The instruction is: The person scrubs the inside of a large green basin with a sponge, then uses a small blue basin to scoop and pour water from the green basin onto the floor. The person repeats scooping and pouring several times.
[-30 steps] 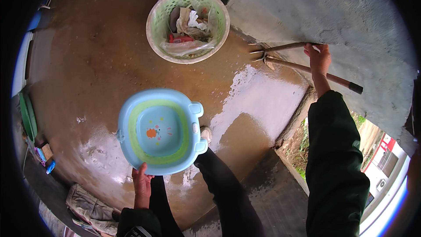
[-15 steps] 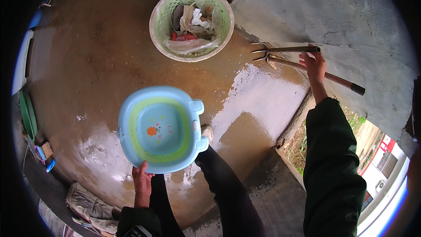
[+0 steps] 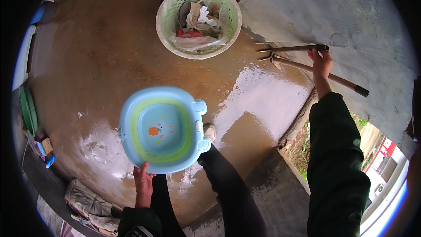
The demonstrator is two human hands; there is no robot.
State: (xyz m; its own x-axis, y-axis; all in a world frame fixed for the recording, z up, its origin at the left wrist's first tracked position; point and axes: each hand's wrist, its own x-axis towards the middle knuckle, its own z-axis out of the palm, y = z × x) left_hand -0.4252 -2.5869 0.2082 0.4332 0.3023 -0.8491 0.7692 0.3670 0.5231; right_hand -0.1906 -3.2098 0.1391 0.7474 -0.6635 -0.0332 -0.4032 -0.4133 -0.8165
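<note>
My left hand (image 3: 144, 181) is closed on the near rim of a light-blue plastic basin (image 3: 126, 118), thumb over the edge. Inside, the basin has a green band and a small orange cartoon print; two ear-like lugs stick out on its right. Out to the upper right, my right hand (image 3: 322, 65) has its fingers curled at the upper end of a pronged fork's dark, hollow-ended handle (image 3: 298, 48). The fork's prongs (image 3: 265, 54) point left, low by the wall. Just below it leans a second tool with a wooden handle (image 3: 302, 66) and black end; its head is partly hidden.
A pale green perforated basket (image 3: 163, 39) with rubbish in it stands ahead on the wet brown floor (image 3: 101, 57). The grey concrete wall (image 3: 351, 22) rises at right, above a doorway edge (image 3: 298, 118). A bag-like bundle (image 3: 90, 199) and green round object (image 3: 29, 110) lie at left.
The view has shifted slightly, so the basket and tools appear a little further right. My right hand's fingers have curled closer at the fork handle. The basin stays in my left hand.
</note>
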